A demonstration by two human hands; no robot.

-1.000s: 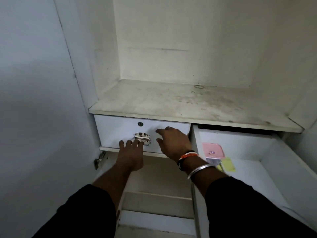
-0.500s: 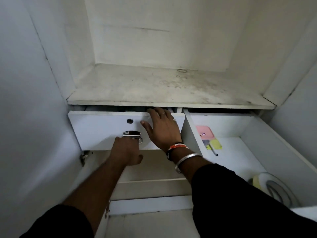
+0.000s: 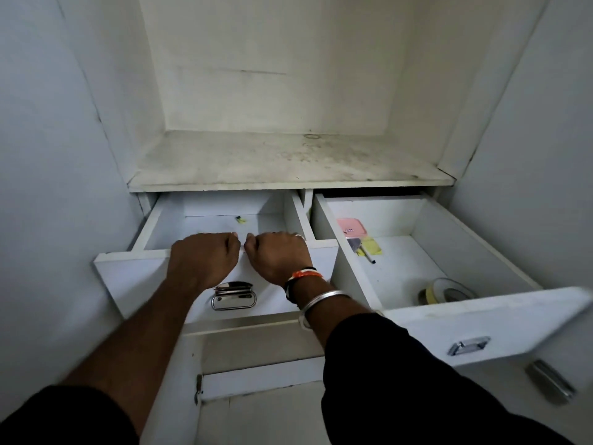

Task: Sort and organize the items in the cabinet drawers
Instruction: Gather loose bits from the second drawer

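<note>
Cabinet (image 3: 288, 75): white, with 2 drawers side by side under a dirty shelf (image 3: 272, 162).
Right drawer (image 3: 481, 322): wide open, sticking out farther than the other 1.
Left drawer (image 3: 138, 284): partly open, with a shiny metal handle (image 3: 233, 297) on its front.
Left hand (image 3: 202, 261): fingers curled over the top edge of the left drawer's front, holding it.
Right hand (image 3: 279, 256): just beside the left hand, fingers curled over the same edge.
Tape roll (image 3: 446, 292): lies at the front of the right drawer.
Pink box (image 3: 351, 227): near the back of the right drawer.
Yellow notes (image 3: 372, 245): just in front of the pink box.
Pen (image 3: 367, 255): lies beside the yellow notes.
Small yellow and black thing (image 3: 240, 219): at the back of the left drawer, too small to tell what it is.
</note>
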